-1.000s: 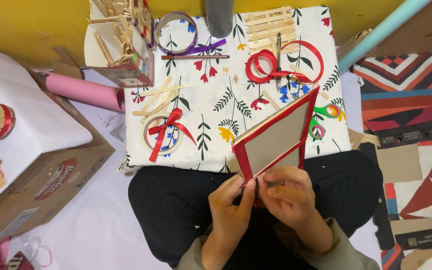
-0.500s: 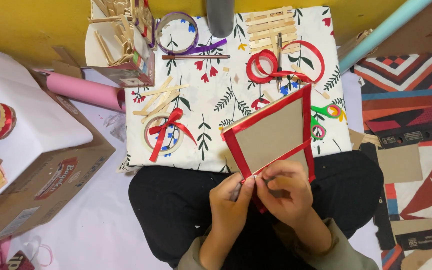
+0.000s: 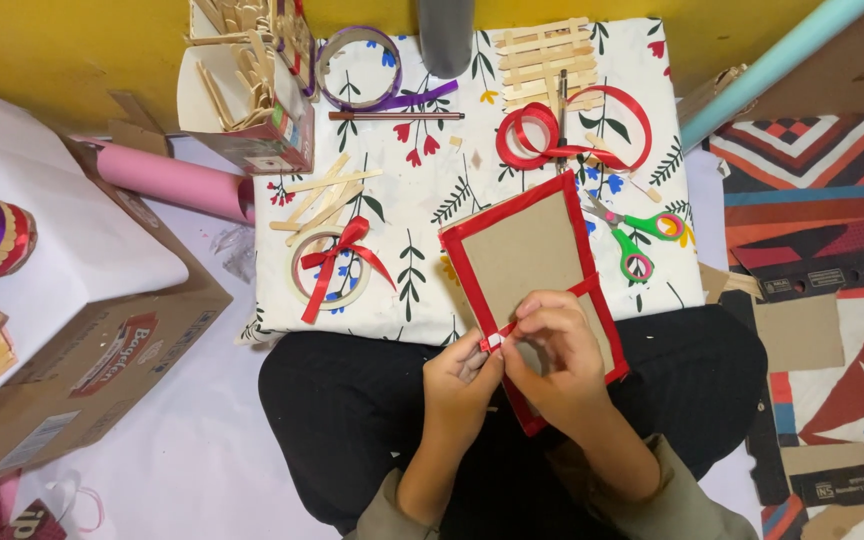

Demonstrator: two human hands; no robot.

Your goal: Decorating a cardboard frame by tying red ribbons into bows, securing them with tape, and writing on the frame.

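Cardboard panel (image 3: 524, 262) edged in red ribbon lies tilted, its far end on the flowered table (image 3: 422, 210), its near end over the lap, so both hands can work its near-left edge. Left hand (image 3: 462, 385) pinches a red ribbon strip (image 3: 542, 305) end at that edge; right hand (image 3: 557, 355) clenches beside it, fingertips pressing the same strip flat across the panel. Scissors (image 3: 642, 235) sit just right of the panel, within reach; a ribbon-bowed tape ring (image 3: 332, 265) lies left.
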